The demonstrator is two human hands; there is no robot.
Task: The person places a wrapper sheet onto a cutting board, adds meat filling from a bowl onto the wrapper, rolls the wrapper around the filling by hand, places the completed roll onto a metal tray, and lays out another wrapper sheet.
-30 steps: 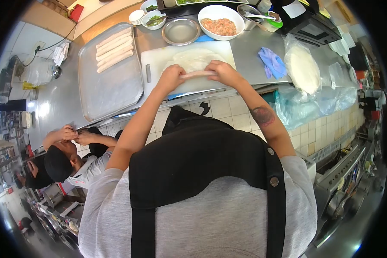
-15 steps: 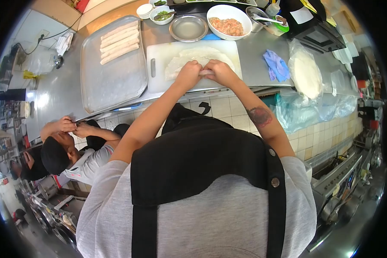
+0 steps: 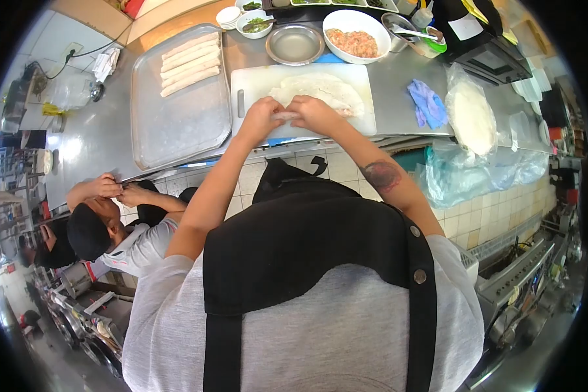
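Observation:
A thin white wrapper sheet (image 3: 323, 86) lies on the white cutting board (image 3: 366, 124), with some pinkish filling near its right front edge. At the board's front, my left hand (image 3: 262, 116) and my right hand (image 3: 315, 114) are closed on a rolled portion of wrapper (image 3: 286, 115). My thumbs and fingers pinch it, and a short pale stretch shows between the hands. Fingers cover the remainder of that roll. Several long pale rolls (image 3: 189, 62) lie side by side on the metal tray (image 3: 176, 130) to the left.
Behind the board stand a metal plate (image 3: 294, 44), a white bowl of pinkish minced filling (image 3: 353, 44) and a bowl of chopped greens (image 3: 255, 25). A blue cloth (image 3: 428, 104) and bagged white wrappers (image 3: 470, 117) lie at right. A co-worker (image 3: 104, 222) crouches at lower left.
Both my hands have moved left along the front of the board, pinching the roll. More of the wrapper and filling shows to the right of my right hand. The view has shifted slightly.

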